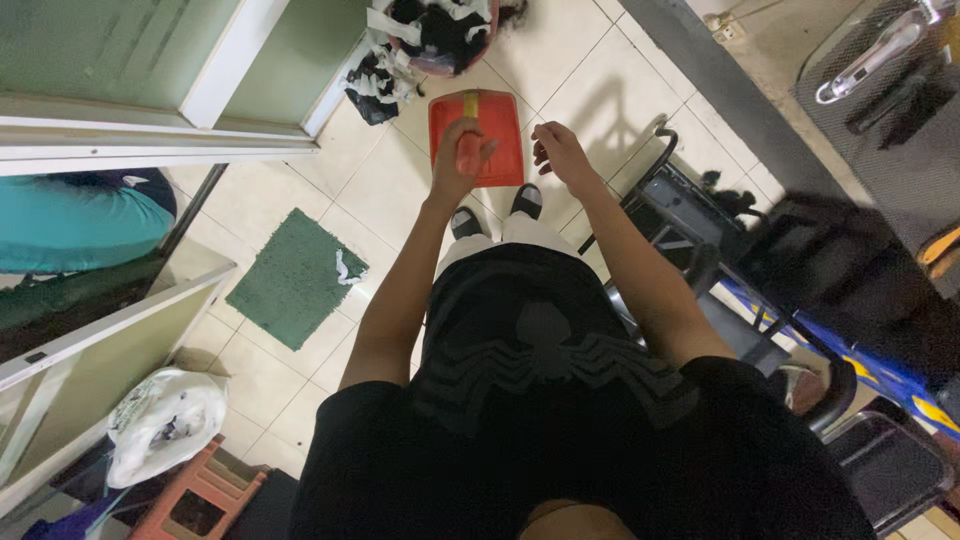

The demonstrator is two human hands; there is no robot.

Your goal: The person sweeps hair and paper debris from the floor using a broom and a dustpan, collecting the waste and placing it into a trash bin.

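The person stands on a pale tiled floor point(300, 385), looking straight down past a black printed shirt. The left hand point(462, 150) is closed around the upright handle of a flat red plastic dustpan point(478, 135), whose tray hangs just in front of the black-and-white shoes point(497, 210). The right hand point(560, 152) hovers just right of the pan, fingers loosely curled and parted, holding nothing. At the far end, beyond the pan, sits a pinkish basket heaped with black and white cloth scraps point(440, 30), with a few scraps spilled on the tiles at its left. A green rectangular mat point(295, 275) lies to the left, with a small white scrap on its right edge; a white plastic bag point(165, 420) rests on a reddish stool near left, and a black metal-framed chair point(690, 215) stands to the right. To carry the pan well, I judge the grip should stay firm and the tray level, so anything in it does not slide out.
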